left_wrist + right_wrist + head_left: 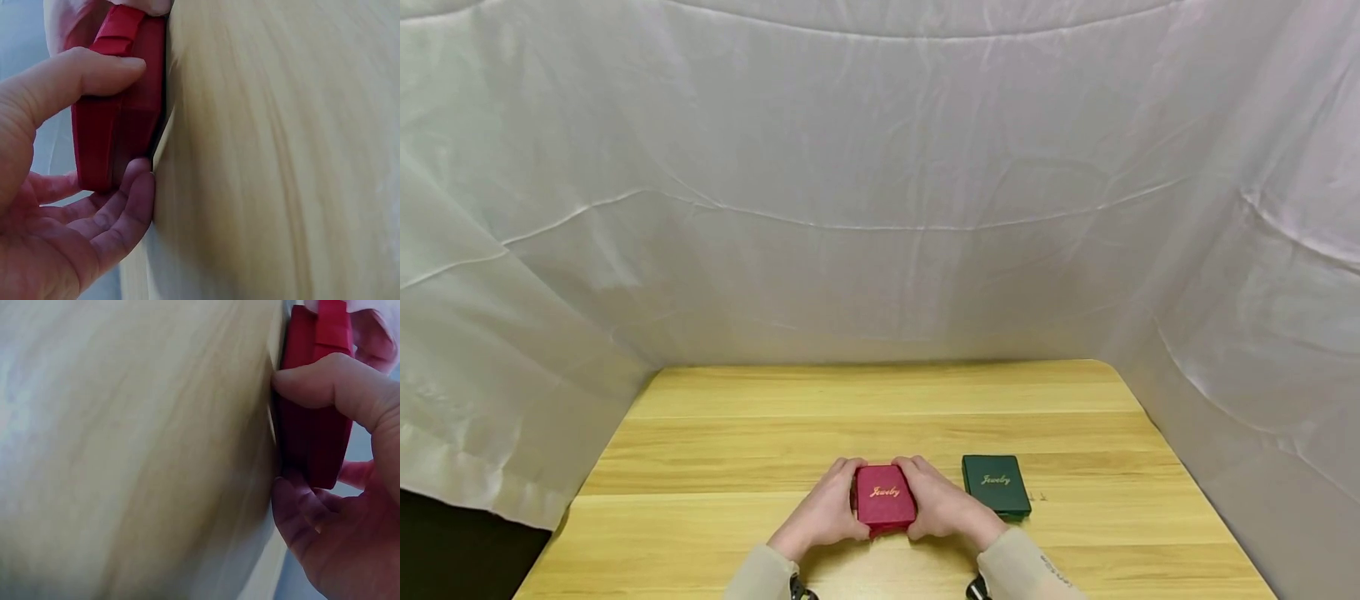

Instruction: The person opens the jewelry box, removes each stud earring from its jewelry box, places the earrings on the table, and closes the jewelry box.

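Both hands grip a red jewelry box (886, 497) with gold "Jewelry" lettering on its lid, near the front of the wooden table. My left hand (829, 510) holds its left side, and my right hand (938, 505) holds the right. In the left wrist view, the left thumb (112, 74) presses the front face of the box (97, 140) while the fingers curl along its side. The right wrist view shows the right thumb (312, 381) on the front of the box (328, 447) and the fingers around the other side. The lid lies on the box.
A dark green jewelry box (997, 486) with the same gold lettering lies on the table (737, 450), right of the right hand. Pale cloth curtains (880, 275) stand behind the table and along both sides.
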`<move>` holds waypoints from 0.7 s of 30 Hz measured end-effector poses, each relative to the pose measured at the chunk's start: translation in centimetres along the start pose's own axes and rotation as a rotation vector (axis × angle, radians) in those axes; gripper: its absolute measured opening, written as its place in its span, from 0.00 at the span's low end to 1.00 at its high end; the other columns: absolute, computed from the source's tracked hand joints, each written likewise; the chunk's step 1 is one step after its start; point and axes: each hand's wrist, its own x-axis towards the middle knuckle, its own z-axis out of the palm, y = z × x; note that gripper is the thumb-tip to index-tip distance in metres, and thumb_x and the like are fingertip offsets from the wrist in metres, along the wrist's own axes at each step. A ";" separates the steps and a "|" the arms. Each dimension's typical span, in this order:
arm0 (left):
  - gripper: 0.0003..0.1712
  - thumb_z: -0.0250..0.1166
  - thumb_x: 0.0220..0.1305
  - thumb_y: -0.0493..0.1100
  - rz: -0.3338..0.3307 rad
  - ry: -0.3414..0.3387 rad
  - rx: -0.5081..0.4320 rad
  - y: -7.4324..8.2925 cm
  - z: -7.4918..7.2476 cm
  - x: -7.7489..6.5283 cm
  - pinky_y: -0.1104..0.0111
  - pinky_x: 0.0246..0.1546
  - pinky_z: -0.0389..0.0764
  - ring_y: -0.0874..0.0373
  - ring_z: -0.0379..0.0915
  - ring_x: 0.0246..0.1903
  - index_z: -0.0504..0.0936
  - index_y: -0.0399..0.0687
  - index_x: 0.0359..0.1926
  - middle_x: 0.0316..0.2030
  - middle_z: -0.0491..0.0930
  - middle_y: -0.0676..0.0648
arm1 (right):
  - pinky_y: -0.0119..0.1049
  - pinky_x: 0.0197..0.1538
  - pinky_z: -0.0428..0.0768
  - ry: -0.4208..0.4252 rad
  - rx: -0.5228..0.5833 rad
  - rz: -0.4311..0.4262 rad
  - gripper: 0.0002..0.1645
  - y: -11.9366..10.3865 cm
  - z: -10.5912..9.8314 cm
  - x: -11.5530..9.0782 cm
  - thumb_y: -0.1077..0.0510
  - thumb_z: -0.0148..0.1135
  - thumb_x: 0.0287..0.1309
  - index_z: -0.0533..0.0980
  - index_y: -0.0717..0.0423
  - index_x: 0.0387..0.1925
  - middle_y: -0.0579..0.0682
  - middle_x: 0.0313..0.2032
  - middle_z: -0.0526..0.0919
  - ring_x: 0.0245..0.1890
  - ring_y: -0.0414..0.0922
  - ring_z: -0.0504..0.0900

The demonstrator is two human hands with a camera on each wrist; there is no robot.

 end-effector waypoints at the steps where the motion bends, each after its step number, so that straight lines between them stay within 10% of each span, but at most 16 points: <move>1: 0.57 0.82 0.29 0.41 -0.001 -0.002 -0.003 0.0 -0.1 0.0 0.55 0.50 0.78 0.52 0.72 0.45 0.66 0.33 0.65 0.50 0.72 0.45 | 0.39 0.53 0.77 0.000 -0.007 -0.001 0.59 0.0 0.1 0.0 0.64 0.81 0.27 0.61 0.59 0.66 0.49 0.52 0.70 0.48 0.42 0.72; 21: 0.55 0.81 0.27 0.42 0.016 -0.046 -0.026 -0.1 -0.7 0.3 0.58 0.50 0.78 0.55 0.75 0.43 0.69 0.30 0.62 0.47 0.79 0.44 | 0.40 0.56 0.76 -0.005 -0.054 0.020 0.62 -0.6 0.2 -0.2 0.64 0.80 0.27 0.59 0.61 0.68 0.52 0.55 0.70 0.50 0.43 0.72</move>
